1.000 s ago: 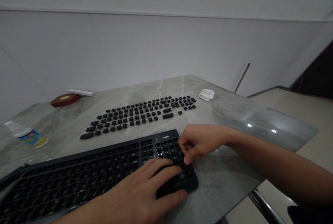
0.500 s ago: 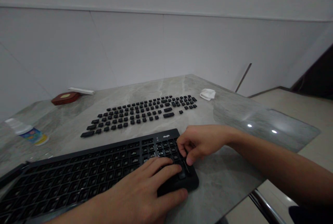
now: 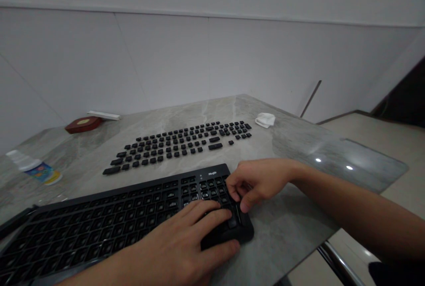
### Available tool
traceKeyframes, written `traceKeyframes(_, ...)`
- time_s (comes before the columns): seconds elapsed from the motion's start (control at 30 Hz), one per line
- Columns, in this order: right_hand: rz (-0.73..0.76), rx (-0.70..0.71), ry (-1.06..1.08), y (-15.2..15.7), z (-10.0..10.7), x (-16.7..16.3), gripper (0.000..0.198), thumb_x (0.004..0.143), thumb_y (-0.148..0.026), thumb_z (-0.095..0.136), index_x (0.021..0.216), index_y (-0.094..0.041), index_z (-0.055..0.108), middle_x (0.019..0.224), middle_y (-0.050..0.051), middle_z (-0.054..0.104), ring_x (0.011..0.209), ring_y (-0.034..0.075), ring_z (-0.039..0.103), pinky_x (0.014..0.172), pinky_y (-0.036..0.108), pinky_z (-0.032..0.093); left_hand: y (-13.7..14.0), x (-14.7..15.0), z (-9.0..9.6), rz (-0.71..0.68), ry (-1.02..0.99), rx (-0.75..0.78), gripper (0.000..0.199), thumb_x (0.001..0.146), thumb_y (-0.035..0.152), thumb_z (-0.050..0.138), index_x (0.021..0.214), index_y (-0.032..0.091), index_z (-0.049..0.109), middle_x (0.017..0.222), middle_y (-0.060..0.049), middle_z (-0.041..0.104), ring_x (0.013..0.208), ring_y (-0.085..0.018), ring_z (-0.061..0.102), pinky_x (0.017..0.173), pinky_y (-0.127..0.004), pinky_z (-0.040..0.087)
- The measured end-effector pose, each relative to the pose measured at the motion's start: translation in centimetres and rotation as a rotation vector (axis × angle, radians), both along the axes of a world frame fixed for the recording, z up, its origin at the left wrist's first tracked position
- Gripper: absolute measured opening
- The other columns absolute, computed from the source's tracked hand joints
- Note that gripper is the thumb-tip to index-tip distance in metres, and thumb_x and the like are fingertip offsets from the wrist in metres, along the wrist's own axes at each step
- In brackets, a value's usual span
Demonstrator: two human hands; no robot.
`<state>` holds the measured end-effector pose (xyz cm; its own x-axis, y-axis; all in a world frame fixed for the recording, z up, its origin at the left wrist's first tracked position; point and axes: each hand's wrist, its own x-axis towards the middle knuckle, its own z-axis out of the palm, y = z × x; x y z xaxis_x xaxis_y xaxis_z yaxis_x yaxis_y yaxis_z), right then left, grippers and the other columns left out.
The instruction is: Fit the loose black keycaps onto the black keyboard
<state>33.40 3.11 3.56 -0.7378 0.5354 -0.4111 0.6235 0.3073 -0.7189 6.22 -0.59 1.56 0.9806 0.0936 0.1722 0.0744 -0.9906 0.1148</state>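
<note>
A black keyboard point(image 3: 133, 215) with its keycaps off lies across the near part of the table, bare switch sockets showing over most of it. My left hand point(image 3: 189, 237) rests on its right end, fingers spread over the number pad and thumb along the front edge. At the keyboard's right edge, my right hand point(image 3: 257, 182) is closed, fingers curled and thumb bent in over the last column. A thin pale line shows below those fingertips; what they hold, if anything, is hidden. Beyond the keyboard, loose black keycaps point(image 3: 161, 152) lie in rows like a key layout.
At the left lies a white bottle point(image 3: 35, 167) with a colourful label. Behind it sit a reddish-brown box point(image 3: 83, 124) and a white strip point(image 3: 104, 115). A crumpled white tissue point(image 3: 264, 120) lies right of the keycaps. The marble-patterned table point(image 3: 299, 144) ends at the right; a wall rises behind.
My right thumb has shifted slightly to the right and down at the keyboard's edge. My left hand and the keycaps have stayed where they were.
</note>
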Motion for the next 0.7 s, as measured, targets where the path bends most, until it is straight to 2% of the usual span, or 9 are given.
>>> traceKeyframes(0.37, -0.066, -0.067, 0.012, -0.34, 0.12, -0.37, 0.02, 0.085, -0.03, 0.075, 0.092, -0.013, 0.066, 0.063, -0.005, 0.061, 0.053, 0.008, 0.056, 0.052, 0.018, 0.042, 0.04, 0.06, -0.13, 0.005, -0.025, -0.006, 0.048, 0.089, 0.015, 0.068, 0.135, 0.021, 0.058, 0.14, -0.015, 0.057, 0.132, -0.034, 0.051, 0.105, -0.05, 0.054)
traceKeyframes(0.7, -0.043, -0.095, 0.027, -0.2, 0.12, -0.27, 0.013, 0.086, -0.023, 0.071, 0.089, -0.013, 0.064, 0.063, -0.005, 0.059, 0.053, 0.009, 0.056, 0.052, 0.019, 0.041, -0.02, 0.05, -0.15, -0.011, -0.037, -0.004, 0.047, 0.088, 0.014, 0.068, 0.134, 0.02, 0.059, 0.139, -0.015, 0.057, 0.131, -0.034, 0.051, 0.104, -0.05, 0.055)
